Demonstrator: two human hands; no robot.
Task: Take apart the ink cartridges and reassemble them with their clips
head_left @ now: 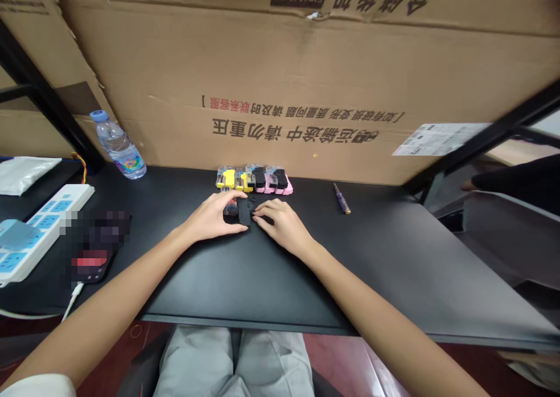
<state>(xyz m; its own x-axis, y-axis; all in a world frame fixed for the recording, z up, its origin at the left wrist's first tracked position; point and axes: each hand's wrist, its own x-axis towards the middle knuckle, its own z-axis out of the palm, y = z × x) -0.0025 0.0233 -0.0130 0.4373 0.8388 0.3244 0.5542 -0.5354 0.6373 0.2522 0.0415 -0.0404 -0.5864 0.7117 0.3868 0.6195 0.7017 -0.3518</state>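
My left hand (216, 217) grips a small black plastic piece (244, 211) between thumb and fingers, just above the black tabletop (210, 280). Close against its right side, my right hand (280, 221) has its thumb and fingertips pinched together; what they hold, if anything, is too small to make out. A clear case with dark and red parts (230, 207) shows partly behind my left fingers. Just beyond the hands, several small clear-topped units stand in a row: yellow ones (226, 178) at left, pink-and-black ones (276, 180) at right.
A screwdriver (342, 200) lies to the right. At left are a water bottle (118, 145), a white power strip (46, 228) and a phone (102, 251) with a white cable. A cardboard sheet (280, 70) walls off the back. Black frame posts (476, 146) flank the table.
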